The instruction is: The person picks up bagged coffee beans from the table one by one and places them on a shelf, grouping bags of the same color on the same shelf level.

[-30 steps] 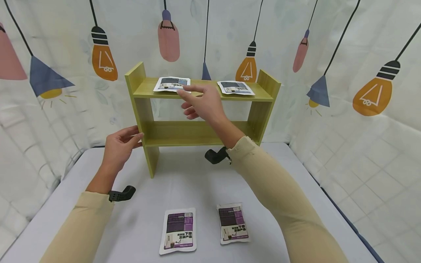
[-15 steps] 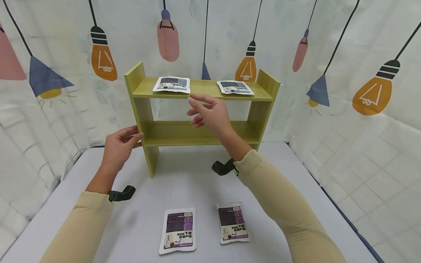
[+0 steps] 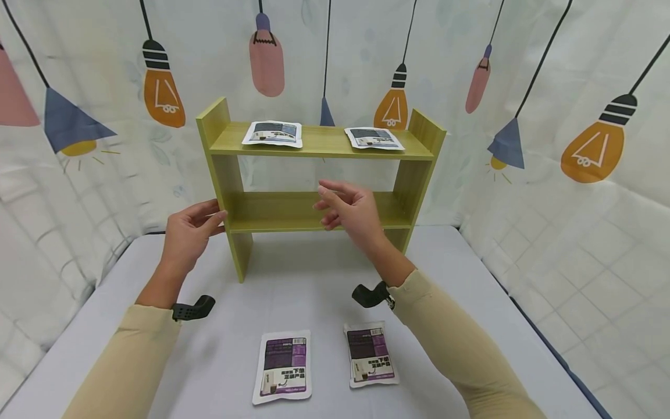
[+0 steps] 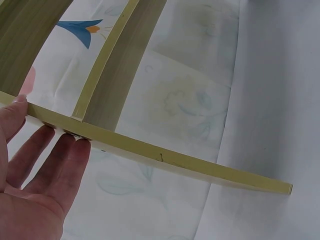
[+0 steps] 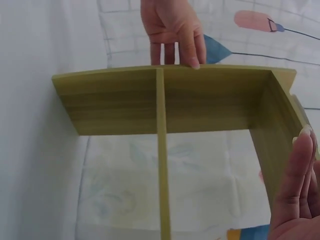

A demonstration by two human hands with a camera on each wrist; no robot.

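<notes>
The right hand (image 3: 350,212) has dropped below the top of the shelf (image 3: 282,209), grip released — two pouches (image 3: 272,134) lie untouched up there, seemingly settled — while the left hand (image 3: 189,233) grasps its left side.

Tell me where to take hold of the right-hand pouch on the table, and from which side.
Probably pinch its right long edge, the right hand coming from the right: the right-hand pouch lies flat, that edge facing outward, while the left-hand pouch lies on its other side.
</notes>
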